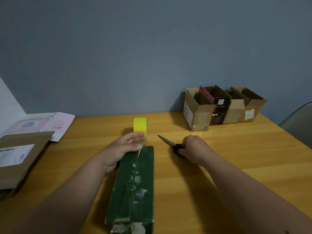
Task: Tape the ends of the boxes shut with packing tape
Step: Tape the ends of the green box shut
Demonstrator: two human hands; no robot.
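Note:
A long dark green box (135,186) lies lengthwise on the wooden table (219,166), its torn near end toward me. My left hand (125,149) grips the box's far left corner, fingers over the far end. Just beyond it stands a yellow roll of packing tape (140,126), on edge, with a strip running down to the box's far end. My right hand (194,147) holds black scissors (170,144) right of the box, blades closed and pointing up-left toward the tape.
Several open cardboard boxes (222,107) stand in a row at the back right against the wall. A flat brown box with a white label (22,154) lies at the left, with pink flattened packaging (57,124) behind it. A chair back (298,122) shows at the right edge.

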